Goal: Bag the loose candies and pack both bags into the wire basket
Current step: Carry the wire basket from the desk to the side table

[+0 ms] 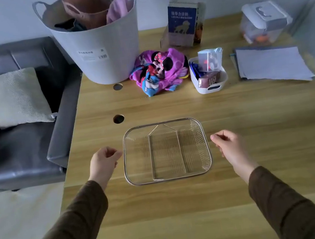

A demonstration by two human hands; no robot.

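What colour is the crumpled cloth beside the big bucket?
Purple with cartoon-character print, cloth, head view.

You are in a home living room. A grey sofa (10, 125) with a pale cushion (11, 98) stands beside the wooden worktop (176, 208). On the worktop you see a laundry tub (100, 46) of clothes, a cartoon-print cloth (160, 70), a book (183, 22) and a small white bin (210, 88) of snacks.
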